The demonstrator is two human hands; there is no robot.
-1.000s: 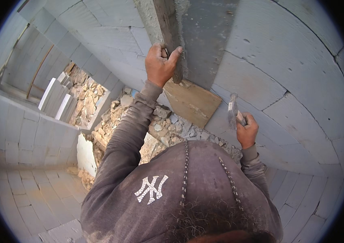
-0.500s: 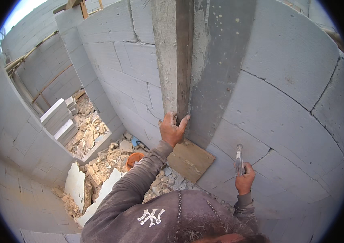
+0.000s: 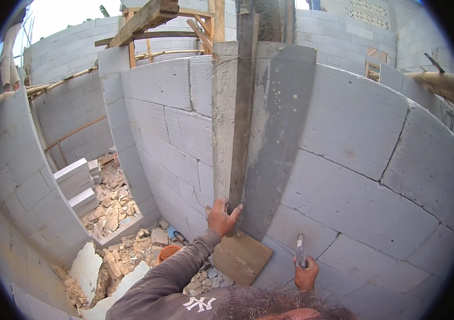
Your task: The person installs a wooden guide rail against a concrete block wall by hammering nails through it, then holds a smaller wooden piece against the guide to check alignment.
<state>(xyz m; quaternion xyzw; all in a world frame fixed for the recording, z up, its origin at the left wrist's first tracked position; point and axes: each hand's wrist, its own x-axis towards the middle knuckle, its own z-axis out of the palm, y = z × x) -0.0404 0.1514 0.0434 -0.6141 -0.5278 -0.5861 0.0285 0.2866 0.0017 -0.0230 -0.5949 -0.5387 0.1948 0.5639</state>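
Note:
My left hand (image 3: 222, 217) is closed round the lower part of an upright wooden plank (image 3: 242, 122), thumb on its right side. The plank stands at the wall corner between a cement-smeared pale board (image 3: 223, 117) and a wide grey panel (image 3: 277, 117). A thin wire runs across their tops. Lower right, my right hand (image 3: 306, 274) is closed on a slim grey metal hand tool (image 3: 300, 250), held upright with its rounded end up. Its exact kind is unclear. It is apart from the block wall (image 3: 355, 197).
A square piece of plywood (image 3: 242, 258) leans below the plank. Rubble (image 3: 117, 261), broken slabs and an orange bucket (image 3: 168, 253) lie left. Pale blocks (image 3: 74, 181) are stacked beyond a doorway. Timber (image 3: 147, 21) and bamboo poles cross above; a person's leg (image 3: 10, 58) shows top left.
The view has tilted upward, bringing the wall top, the wire and the timber into sight. Both hands now appear lower in the picture, keeping their holds.

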